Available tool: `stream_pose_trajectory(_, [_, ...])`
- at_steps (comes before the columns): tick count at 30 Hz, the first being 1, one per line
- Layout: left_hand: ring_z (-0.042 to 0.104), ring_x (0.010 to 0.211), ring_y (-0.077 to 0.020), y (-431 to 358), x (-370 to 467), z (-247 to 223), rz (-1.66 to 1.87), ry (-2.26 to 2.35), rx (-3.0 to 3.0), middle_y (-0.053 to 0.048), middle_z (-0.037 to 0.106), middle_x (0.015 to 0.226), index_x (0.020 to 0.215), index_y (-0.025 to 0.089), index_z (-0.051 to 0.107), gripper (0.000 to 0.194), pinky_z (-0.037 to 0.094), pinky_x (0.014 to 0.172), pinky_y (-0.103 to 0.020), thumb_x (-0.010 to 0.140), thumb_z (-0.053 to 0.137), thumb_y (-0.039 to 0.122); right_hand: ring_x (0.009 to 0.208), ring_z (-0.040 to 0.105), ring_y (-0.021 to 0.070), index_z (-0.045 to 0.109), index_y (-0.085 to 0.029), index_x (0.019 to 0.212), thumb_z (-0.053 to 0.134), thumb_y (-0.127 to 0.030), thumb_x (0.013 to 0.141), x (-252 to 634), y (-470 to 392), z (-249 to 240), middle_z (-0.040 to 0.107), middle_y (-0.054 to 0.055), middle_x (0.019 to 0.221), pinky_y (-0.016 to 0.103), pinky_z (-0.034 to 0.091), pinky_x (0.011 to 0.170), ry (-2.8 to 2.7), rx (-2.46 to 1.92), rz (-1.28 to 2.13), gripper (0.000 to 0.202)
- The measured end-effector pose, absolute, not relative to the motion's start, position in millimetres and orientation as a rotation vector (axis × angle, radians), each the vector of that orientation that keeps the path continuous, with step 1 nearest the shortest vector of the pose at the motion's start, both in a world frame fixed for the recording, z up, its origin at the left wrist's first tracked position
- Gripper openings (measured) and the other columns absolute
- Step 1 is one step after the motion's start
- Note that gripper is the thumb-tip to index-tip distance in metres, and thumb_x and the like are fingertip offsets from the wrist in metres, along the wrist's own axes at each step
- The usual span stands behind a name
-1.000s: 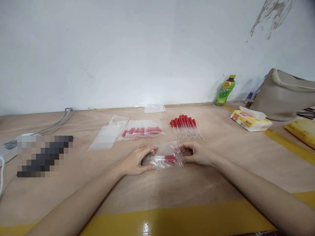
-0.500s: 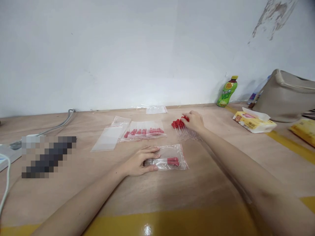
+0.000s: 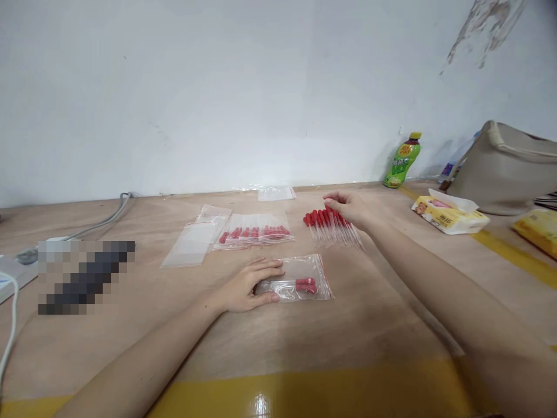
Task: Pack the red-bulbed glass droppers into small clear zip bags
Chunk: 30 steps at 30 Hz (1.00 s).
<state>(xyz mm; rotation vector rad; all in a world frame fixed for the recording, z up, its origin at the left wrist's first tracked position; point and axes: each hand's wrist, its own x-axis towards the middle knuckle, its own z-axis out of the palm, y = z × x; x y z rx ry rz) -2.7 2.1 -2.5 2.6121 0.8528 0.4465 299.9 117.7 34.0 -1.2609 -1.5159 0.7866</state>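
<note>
My left hand (image 3: pixel 250 285) lies with fingers and thumb spread over the left end of a clear zip bag (image 3: pixel 285 267), pressing it on the table. Inside that bag are droppers (image 3: pixel 306 285) with red rubber bulbs; their clear stems run left under my fingers. My right hand (image 3: pixel 348 208) is at the far side of a row of loose red-bulb droppers (image 3: pixel 319 219), its thumb and forefinger pinched at one red bulb. The palm hides some bulbs at the row's right end.
Filled bags of droppers (image 3: pixel 256 232) overlap beyond my left hand, with flat zip bags (image 3: pixel 189 245) beside them. Another bag (image 3: pixel 276 194) lies by the wall. To the right are a green bottle (image 3: pixel 402 161), a tissue pack (image 3: pixel 450 216) and a grey bag (image 3: pixel 500 174). A cable (image 3: pixel 100 220) runs at left.
My right hand has shifted slightly away and to the right, uncovering more droppers in the row. My left hand stays in place on the bag.
</note>
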Motion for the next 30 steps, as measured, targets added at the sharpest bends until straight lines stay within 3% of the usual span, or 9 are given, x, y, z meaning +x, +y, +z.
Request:
stream_pose_trajectory(8, [0.035,0.125,-0.0238,3.5,-4.1,-3.9,0.419,0.846,2.643,-0.005,0.039,0.136,0.131,0.026,0.036,0.057,0.03,0.103,-0.043,0.081,0.055,0.043,0.052,0.047,0.0067,0.052,-0.02,0.079,0.065,-0.045,0.065,309.9,46.1,-1.0,0.056,-0.003,0.065,0.021,0.04,0.051,-1.061,-1.038,0.941,0.032])
stream_pose_trajectory(14, [0.036,0.123,-0.0247,1.9,-4.0,-3.0,0.426,0.868,2.65,-0.006,0.041,0.134,0.134,0.025,0.03,0.062,0.03,0.102,-0.043,0.081,0.054,0.044,0.058,0.055,0.0094,0.051,-0.021,0.078,0.071,-0.036,0.06,292.3,17.9,-22.4,0.06,-0.002,0.067,0.023,0.047,0.058,-0.831,-1.041,1.243,0.031])
stream_pose_trajectory(18, [0.036,0.124,-0.0243,1.4,-3.5,-2.4,0.413,0.887,2.654,-0.006,0.04,0.135,0.135,0.025,0.028,0.062,0.03,0.102,-0.043,0.081,0.053,0.045,0.065,0.059,0.0107,0.054,-0.019,0.078,0.072,-0.032,0.061,293.8,6.0,-18.7,0.063,0.0,0.07,0.025,0.046,0.065,-1.153,-1.086,1.493,0.028])
stream_pose_trajectory(26, [0.036,0.123,-0.0244,1.4,-3.0,-1.5,0.4,0.893,2.659,-0.006,0.04,0.135,0.135,0.025,0.028,0.063,0.031,0.102,-0.043,0.081,0.053,0.045,0.05,0.04,0.0074,0.065,-0.017,0.075,0.066,-0.034,0.066,291.8,4.0,-15.5,0.054,-0.002,0.058,0.022,0.031,0.047,-1.845,-1.209,1.088,0.019])
stream_pose_trajectory(30, [0.037,0.122,-0.0244,2.0,-2.6,-2.3,0.411,0.882,2.67,-0.007,0.041,0.134,0.135,0.024,0.029,0.063,0.031,0.101,-0.042,0.081,0.053,0.045,0.052,0.044,0.009,0.067,-0.018,0.079,0.06,-0.028,0.07,275.3,1.1,-23.1,0.059,-0.001,0.062,0.022,0.035,0.049,-1.863,-1.185,1.019,0.015])
